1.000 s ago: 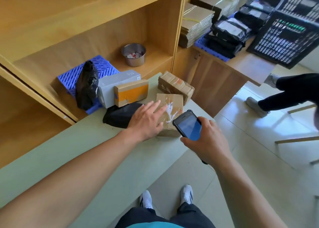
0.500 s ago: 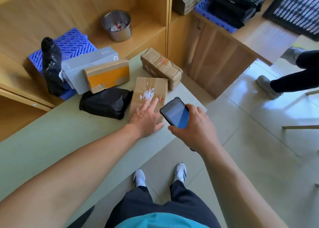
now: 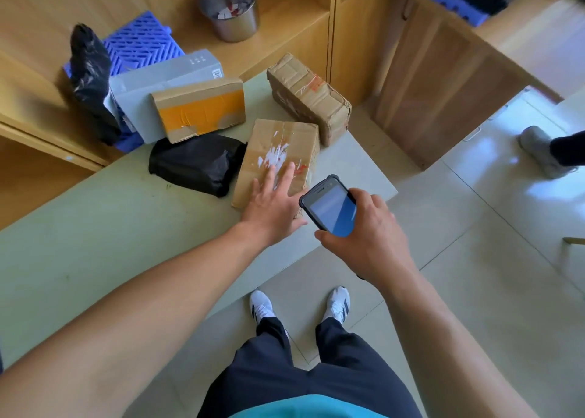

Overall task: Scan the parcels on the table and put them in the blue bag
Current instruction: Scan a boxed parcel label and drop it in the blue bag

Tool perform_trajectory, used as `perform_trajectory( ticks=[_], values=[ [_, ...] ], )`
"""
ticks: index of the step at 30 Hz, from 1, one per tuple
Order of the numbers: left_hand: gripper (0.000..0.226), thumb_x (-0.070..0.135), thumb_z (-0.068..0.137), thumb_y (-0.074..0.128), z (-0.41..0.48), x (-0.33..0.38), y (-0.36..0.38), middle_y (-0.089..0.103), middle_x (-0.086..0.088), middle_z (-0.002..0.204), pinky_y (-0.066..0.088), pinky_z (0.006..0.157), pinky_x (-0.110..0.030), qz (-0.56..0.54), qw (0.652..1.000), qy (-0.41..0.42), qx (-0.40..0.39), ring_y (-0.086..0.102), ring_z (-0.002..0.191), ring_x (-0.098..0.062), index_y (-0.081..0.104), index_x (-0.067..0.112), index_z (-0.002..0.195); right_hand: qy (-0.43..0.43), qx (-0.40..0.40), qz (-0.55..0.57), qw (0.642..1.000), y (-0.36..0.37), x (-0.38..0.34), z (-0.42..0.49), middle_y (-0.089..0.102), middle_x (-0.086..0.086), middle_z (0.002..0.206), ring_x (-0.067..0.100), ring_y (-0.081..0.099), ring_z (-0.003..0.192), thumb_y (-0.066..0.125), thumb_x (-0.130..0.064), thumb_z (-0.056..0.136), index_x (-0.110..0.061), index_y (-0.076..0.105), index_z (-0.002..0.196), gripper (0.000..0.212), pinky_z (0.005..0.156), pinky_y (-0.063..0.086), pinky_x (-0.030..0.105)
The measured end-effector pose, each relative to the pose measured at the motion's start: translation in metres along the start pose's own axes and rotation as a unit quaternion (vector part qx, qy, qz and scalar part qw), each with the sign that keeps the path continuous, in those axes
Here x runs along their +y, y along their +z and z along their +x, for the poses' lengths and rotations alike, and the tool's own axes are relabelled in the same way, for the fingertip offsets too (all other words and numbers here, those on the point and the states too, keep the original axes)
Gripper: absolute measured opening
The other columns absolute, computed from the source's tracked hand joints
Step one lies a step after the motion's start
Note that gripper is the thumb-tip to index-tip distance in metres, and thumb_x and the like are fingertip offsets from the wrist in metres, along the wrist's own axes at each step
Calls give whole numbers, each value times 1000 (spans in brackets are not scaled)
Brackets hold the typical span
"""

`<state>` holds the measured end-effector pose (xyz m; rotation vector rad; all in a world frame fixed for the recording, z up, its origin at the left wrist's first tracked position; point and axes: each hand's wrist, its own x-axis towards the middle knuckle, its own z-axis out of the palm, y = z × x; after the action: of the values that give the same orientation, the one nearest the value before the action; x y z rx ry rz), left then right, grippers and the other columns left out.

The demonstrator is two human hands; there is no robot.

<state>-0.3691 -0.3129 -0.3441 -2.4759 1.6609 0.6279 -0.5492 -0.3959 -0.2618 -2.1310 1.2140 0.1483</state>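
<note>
My left hand (image 3: 272,204) lies flat, fingers spread, on the near end of a flat cardboard parcel (image 3: 281,145) with a torn white label, near the right end of the pale green table (image 3: 104,227). My right hand (image 3: 364,237) grips a handheld scanner (image 3: 330,207) with a blue screen, just right of that parcel. Beside it lie a black bag parcel (image 3: 198,162), a taped brown box (image 3: 308,96), an orange-taped box (image 3: 199,109) and a grey box (image 3: 164,79). No blue bag is in view.
A wooden shelf unit stands behind the table, holding a blue plastic grid (image 3: 139,42), a black bag (image 3: 90,75) and a metal cup (image 3: 229,7). Another person's shoe (image 3: 541,150) is on the tiled floor at right. My own feet stand below the table's edge.
The view has tilted down and closer over the table. My left hand stays on the flat parcel, a little nearer its close end; my right hand still holds the scanner beside it.
</note>
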Motion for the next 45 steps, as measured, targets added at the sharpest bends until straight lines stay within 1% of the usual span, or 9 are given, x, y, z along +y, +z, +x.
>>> perform_trajectory(
  ticks=[5, 9, 16, 19, 24, 29, 33, 37, 45],
  values=[
    [53, 58, 94, 58, -29, -20, -7, -10, 0, 171, 29, 117, -64, -26, 999, 17, -10, -7, 157, -34, 39, 41, 141, -11, -1, 5, 1000, 3, -1, -8, 47, -6, 116, 16, 47, 99, 75, -63, 74, -28, 38, 142, 85, 73, 52, 36],
    [50, 48, 96, 60, -65, -43, -12, -6, -5, 170, 41, 111, -61, -48, 998, 47, 14, 4, 157, -35, 33, 44, 138, -20, 3, 17, 1000, 5, -9, -13, 47, -5, 117, 16, 46, 100, 76, -61, 74, -28, 38, 142, 85, 72, 53, 37],
    [67, 20, 102, 51, -104, -76, -18, -31, 7, 166, 52, 105, -48, -84, 995, 25, 42, 26, 153, -33, 21, 40, 158, -52, -2, 37, 998, 12, -29, -17, 48, -5, 118, 17, 49, 101, 76, -61, 73, -28, 38, 142, 84, 71, 49, 35],
    [66, 17, 102, 50, -116, -85, -16, -22, 3, 169, 60, 90, -45, -57, 996, -3, 62, 37, 146, -35, 23, 37, 158, -64, -6, 31, 997, 15, -36, -16, 48, -4, 117, 16, 48, 98, 76, -61, 74, -28, 38, 141, 84, 72, 50, 35],
    [58, 36, 100, 47, -127, -99, -8, -2, -1, 172, 51, 101, -53, 20, 993, -40, 114, 19, 154, -36, 36, 22, 155, -79, -12, 21, 997, 23, -47, -16, 46, -5, 114, 15, 46, 96, 76, -61, 74, -28, 39, 140, 83, 71, 50, 36],
    [90, 77, 88, 41, -123, -101, 1, 15, -4, 170, 33, 117, -52, 48, 987, -132, 85, 24, 152, -31, 31, 18, 156, -84, -16, 16, 996, 28, -49, -16, 46, -6, 113, 17, 48, 95, 76, -61, 74, -27, 40, 139, 81, 69, 52, 36],
    [92, 65, 89, 56, -119, -98, 6, 5, -7, 171, 38, 115, -52, 23, 985, -158, 69, 24, 150, -36, 17, 19, 159, -83, -24, 7, 996, 32, -47, -16, 47, -4, 114, 18, 48, 96, 77, -60, 75, -27, 40, 139, 81, 68, 47, 33],
    [86, 47, 93, 55, -119, -98, 3, 3, -11, 169, 47, 103, -50, 2, 986, -148, 78, 31, 135, -39, 1, 41, 160, -78, -29, -20, 996, 34, -43, -17, 48, -3, 117, 20, 51, 99, 74, -59, 76, -26, 39, 140, 80, 69, 45, 33],
    [81, 40, 87, 55, -129, -106, -14, 16, -11, 167, 50, 98, -52, -6, 982, -121, 144, 37, 128, -39, 17, 43, 159, -61, -30, -85, 994, 37, -36, -17, 47, -3, 104, 25, 55, 94, 71, -57, 74, -24, 45, 128, 68, 72, 51, 37]
  ],
)
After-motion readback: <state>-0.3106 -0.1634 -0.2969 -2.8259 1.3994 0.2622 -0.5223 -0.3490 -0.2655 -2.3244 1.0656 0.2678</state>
